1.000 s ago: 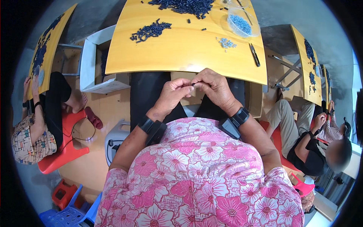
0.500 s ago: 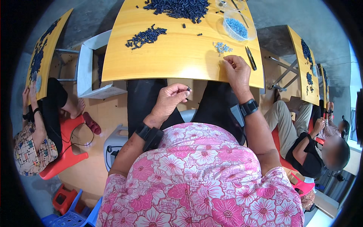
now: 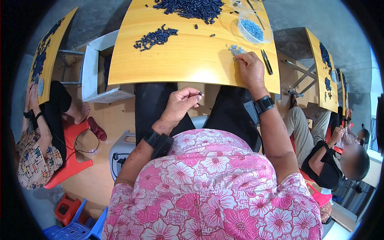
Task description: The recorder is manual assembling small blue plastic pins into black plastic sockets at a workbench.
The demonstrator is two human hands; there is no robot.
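My left hand [image 3: 179, 105] is closed in a pinch over my lap, in front of the table's near edge. Between thumb and forefinger it holds a small black cylindrical piece [image 3: 200, 94]. Over the right part of the table, my right hand [image 3: 252, 71] has thumb and fingers pressed together at the near side of a little pile of clear and bluish pieces [image 3: 236, 49]. What those fingertips hold, if anything, is too small to make out. Black thread snips [image 3: 266, 62] lie just right of that hand.
On the yellow table [image 3: 160, 72] are a large heap of black pieces [image 3: 190, 9], a smaller heap [image 3: 155, 39] and a clear tub of blue pieces [image 3: 253, 31]. An open carton [image 3: 91, 70] stands left of it. Other people sit at tables on both sides.
My right hand has moved slightly forward, its fingertips now closer to the little pile of bluish pieces. The left hand keeps its hold on the black piece, almost still.
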